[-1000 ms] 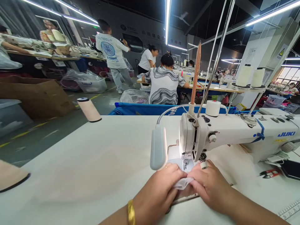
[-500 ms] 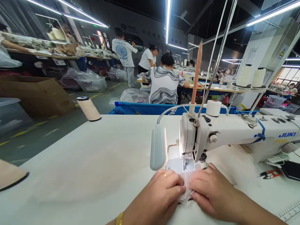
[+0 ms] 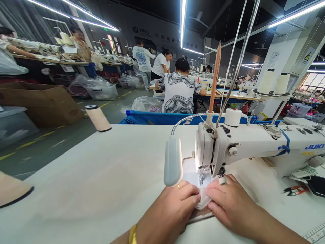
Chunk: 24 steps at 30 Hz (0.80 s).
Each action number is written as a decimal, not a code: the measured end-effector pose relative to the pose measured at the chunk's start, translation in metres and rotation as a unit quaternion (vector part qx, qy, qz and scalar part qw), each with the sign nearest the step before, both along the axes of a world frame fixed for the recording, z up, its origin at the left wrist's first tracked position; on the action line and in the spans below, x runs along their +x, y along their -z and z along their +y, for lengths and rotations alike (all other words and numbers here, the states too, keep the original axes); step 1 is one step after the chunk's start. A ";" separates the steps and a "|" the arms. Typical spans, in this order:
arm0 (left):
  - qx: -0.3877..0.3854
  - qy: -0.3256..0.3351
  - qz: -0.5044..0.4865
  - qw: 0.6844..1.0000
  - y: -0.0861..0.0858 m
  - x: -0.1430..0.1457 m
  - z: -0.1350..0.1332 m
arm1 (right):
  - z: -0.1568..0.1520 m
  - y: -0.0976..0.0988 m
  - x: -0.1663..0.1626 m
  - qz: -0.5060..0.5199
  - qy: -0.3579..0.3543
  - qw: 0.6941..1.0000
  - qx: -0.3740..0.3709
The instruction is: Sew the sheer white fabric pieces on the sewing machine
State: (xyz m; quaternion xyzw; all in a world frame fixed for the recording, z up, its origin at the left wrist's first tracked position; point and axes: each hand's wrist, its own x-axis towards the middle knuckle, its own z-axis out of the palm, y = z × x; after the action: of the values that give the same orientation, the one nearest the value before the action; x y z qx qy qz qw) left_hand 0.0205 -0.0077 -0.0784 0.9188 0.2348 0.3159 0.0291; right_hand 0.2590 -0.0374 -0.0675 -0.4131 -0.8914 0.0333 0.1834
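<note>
A small piece of thin white fabric [image 3: 203, 200] lies at the presser foot [image 3: 201, 179] of a white sewing machine [image 3: 241, 142]. My left hand [image 3: 179, 203] pinches its left edge, thumb and fingers pressed together. On the right edge, my right hand [image 3: 225, 203] grips the fabric the same way, close below the needle area. Between the hands the cloth's near end hangs over the metal needle plate. A grey lamp [image 3: 173, 161] on a bent neck lights the spot, just above my left hand.
Thread cones [image 3: 98, 118] stand on the white table [image 3: 101, 169] at left. Red-handled thread snips [image 3: 296, 190], a dark phone [image 3: 317, 184] and a clear ruler [image 3: 316, 234] lie at right. A pencil [image 3: 215, 78] stands upright on the machine. A co-worker [image 3: 179, 88] sits ahead, back turned.
The fabric has moved slightly away from me toward the foot, so more metal plate shows below it. Both hands keep their hold. A person in the background has shifted right.
</note>
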 end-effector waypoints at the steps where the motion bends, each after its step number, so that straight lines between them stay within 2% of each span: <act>1: -0.001 0.005 0.000 1.000 -0.001 0.001 0.000 | 0.000 0.000 0.000 0.001 -0.006 1.000 0.004; 5: 0.006 0.016 0.013 1.000 -0.008 0.003 -0.003 | -0.001 0.000 0.001 -0.003 -0.046 0.999 0.022; 10: 0.023 0.020 0.052 0.998 -0.014 0.000 -0.007 | -0.004 0.002 0.002 -0.014 -0.042 0.999 0.024; 19: 0.016 0.010 0.040 0.999 -0.005 -0.001 -0.002 | -0.001 0.005 -0.001 -0.014 -0.026 0.999 0.027; 24: 0.026 0.025 -0.011 0.999 -0.001 0.000 0.004 | 0.003 0.008 -0.002 0.003 -0.020 1.000 0.019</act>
State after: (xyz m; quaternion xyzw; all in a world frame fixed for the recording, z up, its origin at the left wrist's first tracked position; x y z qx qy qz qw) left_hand 0.0209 -0.0040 -0.0771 0.9213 0.2035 0.3309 0.0158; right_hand 0.2569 -0.0348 -0.0751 -0.3917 -0.8994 0.0206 0.1929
